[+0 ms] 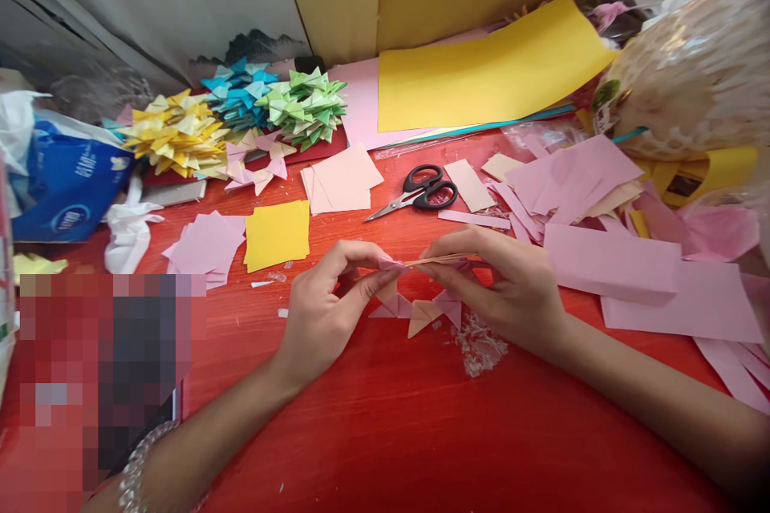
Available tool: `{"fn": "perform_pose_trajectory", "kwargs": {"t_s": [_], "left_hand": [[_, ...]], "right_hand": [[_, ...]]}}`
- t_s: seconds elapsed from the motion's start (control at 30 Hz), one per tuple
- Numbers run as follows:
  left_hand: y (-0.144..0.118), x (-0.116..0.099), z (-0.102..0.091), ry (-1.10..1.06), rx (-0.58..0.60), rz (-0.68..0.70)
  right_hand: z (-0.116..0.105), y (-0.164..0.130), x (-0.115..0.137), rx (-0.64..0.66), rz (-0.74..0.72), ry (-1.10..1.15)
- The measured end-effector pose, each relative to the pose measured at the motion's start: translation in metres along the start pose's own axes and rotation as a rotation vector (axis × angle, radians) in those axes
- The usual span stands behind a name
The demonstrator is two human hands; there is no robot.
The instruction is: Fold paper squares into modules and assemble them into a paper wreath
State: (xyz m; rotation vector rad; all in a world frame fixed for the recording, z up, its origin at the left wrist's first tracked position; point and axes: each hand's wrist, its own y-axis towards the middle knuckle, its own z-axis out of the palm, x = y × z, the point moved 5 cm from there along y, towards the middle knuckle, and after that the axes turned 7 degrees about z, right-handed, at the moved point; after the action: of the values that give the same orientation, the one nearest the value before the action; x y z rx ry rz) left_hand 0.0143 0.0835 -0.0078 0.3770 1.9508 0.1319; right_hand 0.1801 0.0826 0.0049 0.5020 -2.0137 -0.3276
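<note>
- Head view: your left hand (322,313) and right hand (499,284) meet over the red tabletop (391,417), both pinching one folded paper (430,260) held edge-on between them.
- Your left grip is closed on the paper's left end, thumb and forefinger tips pressed together; your right grip is closed on its right end.
- The paper hangs just above the tabletop, near its middle.
- Right below it lie small folded pieces (421,311), pink and tan, touching one another, with a scrap of clear film (478,345) beside them.
- Scissors (418,191) lie shut behind your hands, well apart from them.
- To the left sit a yellow stack (277,234) and a pink stack (204,247), side by side.
- Far left at the back, piles of folded shapes (241,116) in yellow, blue and green.
- To the right, loose pink sheets (613,260); behind, a big yellow sheet (487,72).
</note>
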Motion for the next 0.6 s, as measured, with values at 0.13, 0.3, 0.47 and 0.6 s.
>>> {"fn": "perform_pose_trajectory", "kwargs": {"t_s": [0.13,0.3,0.47,0.6], "left_hand": [[0.0001,-0.001,0.0004,-0.01,0.007,0.015],[-0.0008,-0.0019,0.0003,-0.023,0.016,0.026],[-0.0015,-0.0031,0.0006,-0.019,0.02,0.045],[-0.0022,-0.0041,0.0013,-0.009,0.021,0.063]], "right_hand": [[0.0,-0.0002,0.0012,0.012,0.001,-0.013],[0.0003,-0.0013,0.004,0.016,-0.051,-0.043],[0.0006,-0.0033,0.0066,0.008,-0.104,-0.061],[0.0001,-0.0043,0.0095,-0.013,-0.147,-0.1]]}}
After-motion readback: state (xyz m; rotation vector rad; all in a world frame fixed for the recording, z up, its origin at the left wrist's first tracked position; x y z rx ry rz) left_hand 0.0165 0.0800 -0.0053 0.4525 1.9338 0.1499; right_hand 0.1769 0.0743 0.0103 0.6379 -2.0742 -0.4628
